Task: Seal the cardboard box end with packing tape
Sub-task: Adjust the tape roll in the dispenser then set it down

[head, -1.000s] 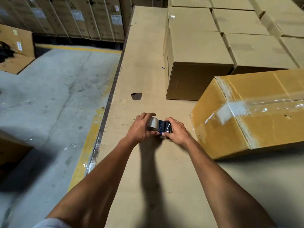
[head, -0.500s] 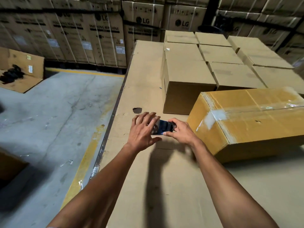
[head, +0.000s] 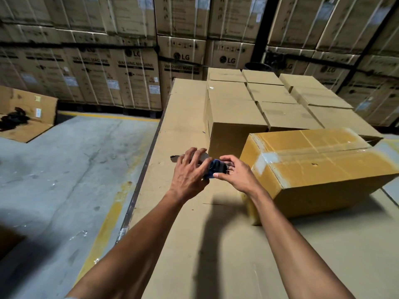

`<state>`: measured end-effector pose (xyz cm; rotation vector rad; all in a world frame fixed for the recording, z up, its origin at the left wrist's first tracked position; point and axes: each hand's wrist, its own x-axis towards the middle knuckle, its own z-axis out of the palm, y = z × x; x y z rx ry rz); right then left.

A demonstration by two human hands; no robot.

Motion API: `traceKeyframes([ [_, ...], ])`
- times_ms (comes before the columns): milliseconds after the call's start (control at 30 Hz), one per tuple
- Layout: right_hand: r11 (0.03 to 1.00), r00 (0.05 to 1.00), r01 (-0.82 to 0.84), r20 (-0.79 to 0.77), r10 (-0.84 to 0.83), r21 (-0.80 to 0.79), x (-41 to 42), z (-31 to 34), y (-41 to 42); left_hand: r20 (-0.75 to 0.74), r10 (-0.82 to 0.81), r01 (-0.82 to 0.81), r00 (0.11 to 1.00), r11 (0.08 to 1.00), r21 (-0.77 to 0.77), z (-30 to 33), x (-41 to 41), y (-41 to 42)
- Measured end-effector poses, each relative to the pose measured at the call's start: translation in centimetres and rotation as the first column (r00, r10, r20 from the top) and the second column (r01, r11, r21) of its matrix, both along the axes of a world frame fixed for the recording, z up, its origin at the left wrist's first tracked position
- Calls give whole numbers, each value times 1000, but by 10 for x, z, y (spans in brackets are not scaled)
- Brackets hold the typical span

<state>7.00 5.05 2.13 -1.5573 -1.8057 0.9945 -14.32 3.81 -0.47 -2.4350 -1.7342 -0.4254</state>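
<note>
A long yellow-brown cardboard box [head: 319,165] lies on its side on the cardboard-covered table [head: 194,244], right of centre. Clear tape runs along its top seam, with a white patch over the near left corner. Both hands hold a packing tape roll [head: 213,169] with a dark blue core, just left of the box's near end. My left hand [head: 190,173] wraps the roll's left side with fingers spread. My right hand [head: 235,172] pinches its right side. The roll is mostly hidden by the fingers.
Several plain brown boxes [head: 233,113] are packed in rows behind the yellow box. A small hole [head: 175,158] shows in the table cover near my left hand. Concrete floor [head: 64,169] with yellow lines lies left. Stacked washing-machine cartons [head: 133,67] line the back wall.
The head has tilted up, so the back wall of cartons came into view. Both hands stayed on the tape roll; the left hand's fingers have spread over it.
</note>
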Motion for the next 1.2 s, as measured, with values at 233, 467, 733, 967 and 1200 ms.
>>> traceKeyframes([
  [233,955,952,297,76,-296,-3,-7,22,-8,-4,5,-5,1000,1000,22,12,2,0],
  [467,959,934,282,223,-280,25,-25,40,-12,-28,3,-2,1000,999,35,16,5,-6],
  [733,947,912,320,267,-310,6,-32,37,-7,-60,13,-10,998,999,51,10,0,-9],
  [967,951,912,310,284,-295,-8,-35,36,2,-50,31,-29,998,998,49,4,-2,-7],
  [1200,931,902,364,261,-345,-25,-40,32,7,-7,39,-39,999,997,59,2,-1,-3],
])
